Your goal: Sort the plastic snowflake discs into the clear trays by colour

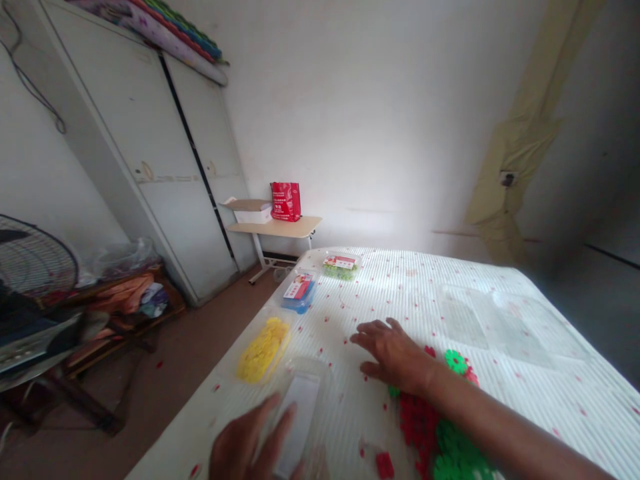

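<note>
My left hand (247,441) is at the bottom edge, its fingers curled around a clear plastic lid with a white label (299,413) on the bed. My right hand (393,355) lies flat on the white bedsheet (500,320), fingers stretched toward the left, holding nothing. Under and beside my right forearm sits a pile of red and green snowflake-shaped plastic pieces (440,427). A single red piece (384,465) lies near the bottom. An open clear box of yellow pieces (263,348) sits just left of the lid.
A blue-filled box (299,291) and a green-filled box (341,265) stand near the bed's far left corner. Beyond are a small table (280,228) with a red bag (286,201), a white wardrobe (150,153), a fan (30,267) and a cluttered low bench (120,300).
</note>
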{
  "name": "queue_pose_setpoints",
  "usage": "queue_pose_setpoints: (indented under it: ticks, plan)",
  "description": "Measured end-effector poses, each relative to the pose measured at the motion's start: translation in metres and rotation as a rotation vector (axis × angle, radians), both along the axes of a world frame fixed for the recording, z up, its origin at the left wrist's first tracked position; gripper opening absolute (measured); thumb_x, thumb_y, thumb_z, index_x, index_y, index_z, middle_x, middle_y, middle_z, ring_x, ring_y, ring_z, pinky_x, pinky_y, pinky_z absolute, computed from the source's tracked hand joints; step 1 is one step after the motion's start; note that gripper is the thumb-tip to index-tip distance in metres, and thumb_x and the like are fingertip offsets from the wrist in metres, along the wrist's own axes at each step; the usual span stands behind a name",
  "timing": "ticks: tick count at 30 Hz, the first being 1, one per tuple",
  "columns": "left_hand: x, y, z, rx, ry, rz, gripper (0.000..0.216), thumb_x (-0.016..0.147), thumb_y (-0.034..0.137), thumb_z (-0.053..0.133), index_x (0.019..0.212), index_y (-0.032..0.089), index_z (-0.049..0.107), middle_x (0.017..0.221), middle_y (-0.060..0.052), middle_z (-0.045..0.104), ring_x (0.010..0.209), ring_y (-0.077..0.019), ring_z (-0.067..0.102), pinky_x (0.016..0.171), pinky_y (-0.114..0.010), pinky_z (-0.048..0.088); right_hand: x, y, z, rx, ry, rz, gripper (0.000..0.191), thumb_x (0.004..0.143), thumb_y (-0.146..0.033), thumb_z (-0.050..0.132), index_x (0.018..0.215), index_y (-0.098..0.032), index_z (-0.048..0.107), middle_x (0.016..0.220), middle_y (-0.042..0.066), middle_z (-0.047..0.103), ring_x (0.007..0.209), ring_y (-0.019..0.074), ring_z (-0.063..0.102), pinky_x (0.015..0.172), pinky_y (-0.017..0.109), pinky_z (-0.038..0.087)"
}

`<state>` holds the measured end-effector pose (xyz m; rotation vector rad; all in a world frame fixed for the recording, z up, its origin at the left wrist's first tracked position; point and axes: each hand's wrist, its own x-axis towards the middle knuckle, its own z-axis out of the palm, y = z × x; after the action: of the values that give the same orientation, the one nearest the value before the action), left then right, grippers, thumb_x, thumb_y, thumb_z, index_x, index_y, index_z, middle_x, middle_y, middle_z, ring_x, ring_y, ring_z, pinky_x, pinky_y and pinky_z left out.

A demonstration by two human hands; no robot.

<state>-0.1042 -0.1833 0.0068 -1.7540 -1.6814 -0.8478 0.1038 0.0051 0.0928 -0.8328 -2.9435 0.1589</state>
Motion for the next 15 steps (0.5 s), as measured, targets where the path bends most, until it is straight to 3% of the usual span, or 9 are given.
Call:
queue_pose_setpoints:
  ticks: [3,5,10,15]
  plan:
    - [-0.033,0.015,0.022,-0.069,-0.112,0.295,0.059,0.069,0.042,0.059,0.122,0.019,0.048,0.134,-0.017,0.038,0.116,-0.0371,0.043,0.089,-0.051,0.037,-0.009,-0.001,0.000,0.030,0.046,0.017,0.035,0.079,-0.029,0.055,0.113,-0.022,0.056,0.121,0.012,0.057,0.109,0.0282,0.051,0.093,0.053,0.032]
    - [-0.050,0.028,0.024,-0.168,-0.185,0.372,0.063,0.067,0.042,0.060,0.124,0.016,0.047,0.140,-0.019,0.029,0.119,-0.0402,0.038,0.089,-0.053,0.038,-0.006,-0.002,-0.001,0.027,0.067,0.015,0.034,0.079,-0.028,0.055,0.113,-0.022,0.056,0.119,0.011,0.058,0.107,0.0277,0.052,0.092,0.051,0.034]
    - [-0.066,0.054,0.008,-0.243,-0.289,0.400,0.051,0.066,0.038,0.062,0.114,0.021,0.053,0.141,-0.012,0.026,0.123,-0.0398,0.034,0.092,-0.054,0.037,0.017,-0.007,-0.002,-0.020,0.060,-0.029,0.029,0.079,-0.027,0.056,0.107,-0.021,0.060,0.116,0.011,0.060,0.105,0.0277,0.054,0.090,0.049,0.037]
    - [-0.069,0.061,0.009,-0.202,-0.259,0.396,0.036,0.069,0.033,0.057,0.103,0.020,0.057,0.129,-0.012,0.042,0.116,-0.0370,0.042,0.094,-0.054,0.033,0.039,-0.011,-0.002,-0.017,0.147,-0.051,0.029,0.079,-0.024,0.055,0.107,-0.021,0.061,0.114,0.011,0.061,0.104,0.0249,0.056,0.091,0.045,0.039]
